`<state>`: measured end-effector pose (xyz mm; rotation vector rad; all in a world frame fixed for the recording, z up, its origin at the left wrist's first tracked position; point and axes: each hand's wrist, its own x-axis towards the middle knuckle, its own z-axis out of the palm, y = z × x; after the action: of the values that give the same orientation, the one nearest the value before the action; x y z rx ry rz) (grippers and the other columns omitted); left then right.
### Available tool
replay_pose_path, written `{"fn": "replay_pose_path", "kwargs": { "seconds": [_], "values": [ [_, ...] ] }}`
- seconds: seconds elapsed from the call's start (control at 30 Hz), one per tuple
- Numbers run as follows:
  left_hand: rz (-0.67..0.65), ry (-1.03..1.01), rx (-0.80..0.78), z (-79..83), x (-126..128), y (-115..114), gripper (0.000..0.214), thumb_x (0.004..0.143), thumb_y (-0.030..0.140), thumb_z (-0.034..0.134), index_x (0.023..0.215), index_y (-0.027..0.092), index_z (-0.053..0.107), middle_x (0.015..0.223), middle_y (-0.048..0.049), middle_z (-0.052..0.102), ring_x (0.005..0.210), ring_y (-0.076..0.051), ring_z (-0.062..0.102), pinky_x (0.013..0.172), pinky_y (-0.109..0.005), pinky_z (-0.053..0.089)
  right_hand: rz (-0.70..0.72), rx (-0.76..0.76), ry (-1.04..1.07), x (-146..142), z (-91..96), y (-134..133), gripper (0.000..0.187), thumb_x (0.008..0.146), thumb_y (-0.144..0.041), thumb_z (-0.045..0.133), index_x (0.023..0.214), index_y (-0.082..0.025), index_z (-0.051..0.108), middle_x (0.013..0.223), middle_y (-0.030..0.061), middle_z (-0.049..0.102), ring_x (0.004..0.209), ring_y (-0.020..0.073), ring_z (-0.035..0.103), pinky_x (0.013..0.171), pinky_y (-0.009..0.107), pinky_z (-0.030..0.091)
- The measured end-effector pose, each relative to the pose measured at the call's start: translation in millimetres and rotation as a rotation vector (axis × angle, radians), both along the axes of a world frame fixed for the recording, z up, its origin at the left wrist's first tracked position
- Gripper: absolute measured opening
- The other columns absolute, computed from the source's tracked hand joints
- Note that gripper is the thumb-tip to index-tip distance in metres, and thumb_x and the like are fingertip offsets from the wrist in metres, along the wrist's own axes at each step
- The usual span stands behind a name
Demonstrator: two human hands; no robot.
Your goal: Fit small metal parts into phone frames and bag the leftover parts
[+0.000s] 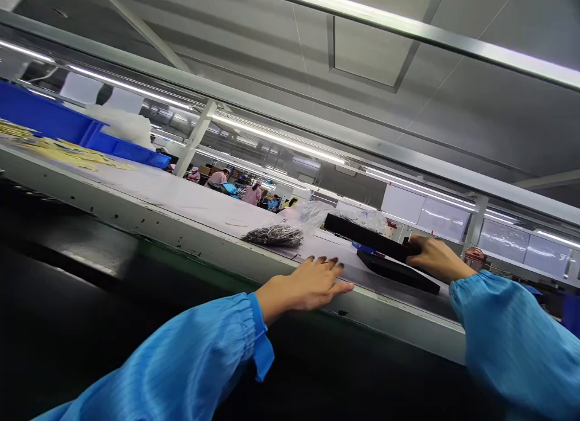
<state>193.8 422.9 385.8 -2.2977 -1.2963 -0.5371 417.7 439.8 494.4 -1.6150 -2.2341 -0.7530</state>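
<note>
My right hand (432, 257) is closed on the right end of a long black bar-shaped piece (367, 235), which is held tilted above the white worktop (217, 212). Just below it lies a second flat black piece (396, 271). At the worktop's front edge my left hand (308, 283) is stretched out, palm down, fingers apart, holding nothing. A heap of thin dark metal parts (274, 235) in a clear plastic bag (317, 215) lies a little beyond the left hand.
Blue bins (49, 116) and flat yellow pieces (72, 152) stand at the far left. A dark belt surface (113, 288) runs along the near side, below the worktop's raised edge. A white post (196, 140) rises behind. Several people (252, 193) are in the distance.
</note>
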Motion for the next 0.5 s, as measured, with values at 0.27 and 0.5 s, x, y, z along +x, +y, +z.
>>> {"fn": "replay_pose_path", "kwargs": {
  "seconds": [0.27, 0.5],
  "values": [
    [-0.058, -0.031, -0.089, 3.1, 21, 6, 0.035, 0.089, 0.044, 0.032, 0.105, 0.024, 0.056, 0.097, -0.0071, 0.062, 0.089, -0.022, 0.057, 0.074, -0.03, 0.039, -0.107, 0.096, -0.062, 20, 10.8, -3, 0.028, 0.081, -0.04, 0.05, 0.095, -0.015, 0.053, 0.08, 0.0007, 0.054, 0.071, 0.0123, 0.052, 0.066, 0.029, 0.043],
    [0.094, -0.178, -0.147, 15.6, -17, 10, 0.03, 0.088, 0.037, 0.043, 0.106, 0.015, 0.053, 0.101, -0.0075, 0.058, 0.088, -0.019, 0.056, 0.078, -0.038, 0.045, -0.062, 0.111, -0.038, 30, 15.3, -17, 0.017, 0.071, -0.027, 0.053, 0.083, -0.015, 0.055, 0.066, 0.0024, 0.055, 0.061, 0.0141, 0.05, 0.054, 0.025, 0.035]
  ]
}}
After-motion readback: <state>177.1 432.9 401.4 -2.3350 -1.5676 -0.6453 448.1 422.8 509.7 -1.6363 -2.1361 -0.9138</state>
